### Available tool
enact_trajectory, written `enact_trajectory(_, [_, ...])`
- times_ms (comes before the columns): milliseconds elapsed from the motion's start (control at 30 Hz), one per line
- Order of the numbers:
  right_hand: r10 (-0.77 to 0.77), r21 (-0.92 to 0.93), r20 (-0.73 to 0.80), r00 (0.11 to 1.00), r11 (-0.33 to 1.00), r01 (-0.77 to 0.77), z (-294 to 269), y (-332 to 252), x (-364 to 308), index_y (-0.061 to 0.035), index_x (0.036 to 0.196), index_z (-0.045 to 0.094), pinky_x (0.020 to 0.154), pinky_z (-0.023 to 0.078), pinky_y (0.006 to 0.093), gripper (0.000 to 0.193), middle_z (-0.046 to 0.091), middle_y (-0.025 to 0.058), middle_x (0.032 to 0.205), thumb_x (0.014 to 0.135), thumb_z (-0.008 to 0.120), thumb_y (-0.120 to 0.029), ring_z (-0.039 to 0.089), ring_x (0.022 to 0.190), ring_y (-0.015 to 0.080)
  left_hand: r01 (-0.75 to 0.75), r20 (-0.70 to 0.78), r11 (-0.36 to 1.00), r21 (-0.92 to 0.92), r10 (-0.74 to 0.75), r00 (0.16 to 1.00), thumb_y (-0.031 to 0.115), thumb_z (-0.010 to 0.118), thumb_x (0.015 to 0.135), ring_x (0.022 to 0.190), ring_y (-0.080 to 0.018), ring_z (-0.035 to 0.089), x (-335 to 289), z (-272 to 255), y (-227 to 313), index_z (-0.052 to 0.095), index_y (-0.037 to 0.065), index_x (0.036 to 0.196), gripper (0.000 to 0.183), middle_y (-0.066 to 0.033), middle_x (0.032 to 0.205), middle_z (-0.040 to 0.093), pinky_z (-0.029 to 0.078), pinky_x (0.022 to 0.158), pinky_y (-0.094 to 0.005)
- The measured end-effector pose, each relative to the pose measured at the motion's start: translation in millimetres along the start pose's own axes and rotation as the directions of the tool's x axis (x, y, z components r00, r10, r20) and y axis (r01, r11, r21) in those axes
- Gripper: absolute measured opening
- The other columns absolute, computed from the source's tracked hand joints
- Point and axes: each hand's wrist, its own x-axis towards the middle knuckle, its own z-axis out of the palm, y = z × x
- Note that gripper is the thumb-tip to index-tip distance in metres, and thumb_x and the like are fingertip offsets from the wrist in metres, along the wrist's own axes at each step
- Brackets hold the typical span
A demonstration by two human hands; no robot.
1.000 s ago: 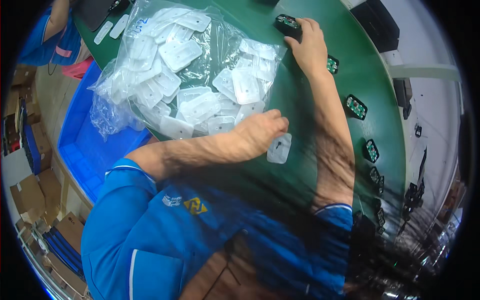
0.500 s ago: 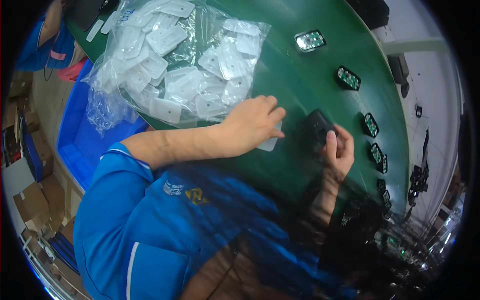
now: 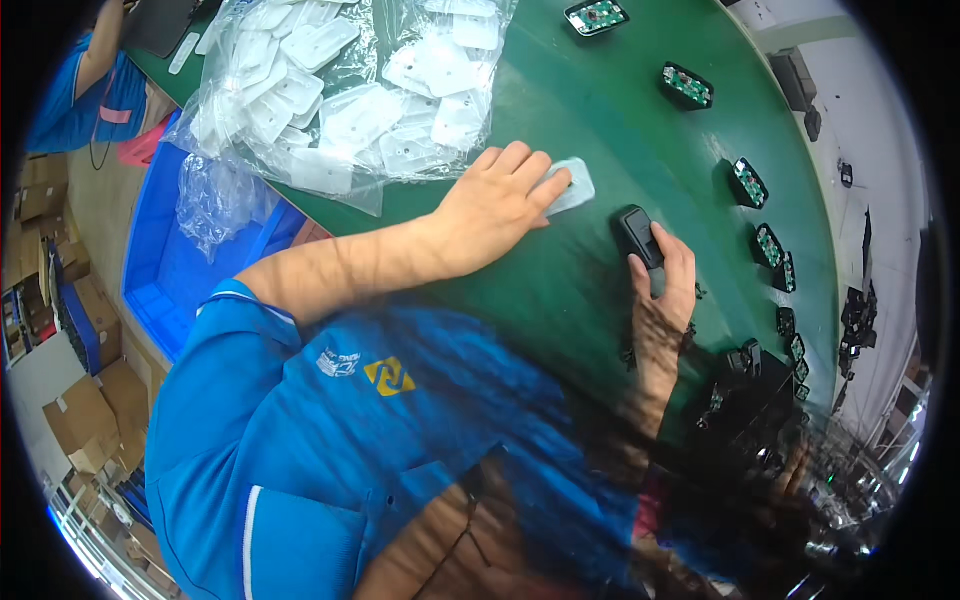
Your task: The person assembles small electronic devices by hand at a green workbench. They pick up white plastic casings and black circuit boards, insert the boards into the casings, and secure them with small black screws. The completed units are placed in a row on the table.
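Observation:
My left hand [image 3: 500, 200] lies palm down over the green table. Its thumb and forefinger close on the edge of a translucent, rounded plate [image 3: 574, 188], whose far part shows past the fingers. To the right, my right hand [image 3: 668, 275] grips a small black plastic case [image 3: 634, 234] by its near end, between thumb and fingers. The case sits at or just above the table; which of the two, I cannot tell. Beyond my left hand is a clear plastic bag [image 3: 372, 192] with many similar translucent plates [image 3: 362, 118] spread in it.
Several black housings with green circuit boards [image 3: 687, 86] line the table's right side [image 3: 800, 150]. A blue bin [image 3: 150, 290] stands at the left, with crumpled clear plastic [image 3: 225, 200] in it. Another person's arm [image 3: 100, 55] shows at the far left. Dark hair hangs across the lower right.
The view has shifted, so the bag and housings appear higher. My left hand has moved the translucent plate farther away. The black case is turned more upright in my right hand.

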Motion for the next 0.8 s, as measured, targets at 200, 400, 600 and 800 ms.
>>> enact_trajectory(200, [0.055,0.137,-0.069,0.996,0.99,-0.045,2.1,-12.7,3.1,-0.0045,0.12,0.057,0.091,0.046,0.0379,0.04,0.058,0.0137,0.116,0.081,0.068,-0.006,0.056,0.107,0.0295,-0.212,0.019,0.972,-0.104,0.215,0.976,0.012,0.069,0.071,0.107,-0.0254,0.05,15.2,0.7,-20.7,0.047,0.007,0.13,0.063,-0.0086,0.115,0.053,0.043,0.086,-0.0362])
enact_trajectory(400, [-0.153,0.205,-0.121,0.981,0.963,0.175,23.8,-25.3,16.4,-0.003,0.115,0.06,0.088,0.047,0.0371,0.04,0.061,0.0135,0.113,0.076,0.069,0.0,0.058,0.102,0.0295,-0.16,-0.047,0.927,-0.339,0.154,0.987,0.002,0.065,0.075,0.117,-0.0284,0.049,14.0,-1.1,-32.3,0.044,0.008,0.134,0.063,-0.0106,0.123,0.054,0.042,0.095,-0.0392])
enact_trajectory(600, [-0.27,0.17,0.023,0.963,0.95,0.262,30.3,-36.7,26.0,-0.0036,0.114,0.061,0.087,0.048,0.0371,0.041,0.062,0.0122,0.113,0.074,0.069,0.002,0.058,0.102,0.0291,-0.04,-0.031,0.832,-0.553,0.028,0.999,-0.006,0.059,0.078,0.127,-0.0301,0.044,-4.2,-8.5,-38.4,0.045,0.009,0.134,0.06,-0.0101,0.134,0.05,0.038,0.103,-0.0405])
enact_trajectory(800, [-0.327,0.042,0.066,0.943,0.945,0.325,33.3,-32.0,27.0,-0.0038,0.114,0.061,0.085,0.049,0.0371,0.039,0.061,0.0118,0.113,0.076,0.067,0.0,0.058,0.101,0.0286,-0.145,-0.007,0.868,-0.475,0.161,0.987,-0.003,0.056,0.079,0.129,-0.0258,0.043,-4.4,-5.9,-42.8,0.048,0.008,0.132,0.055,-0.0047,0.139,0.048,0.036,0.105,-0.0408])
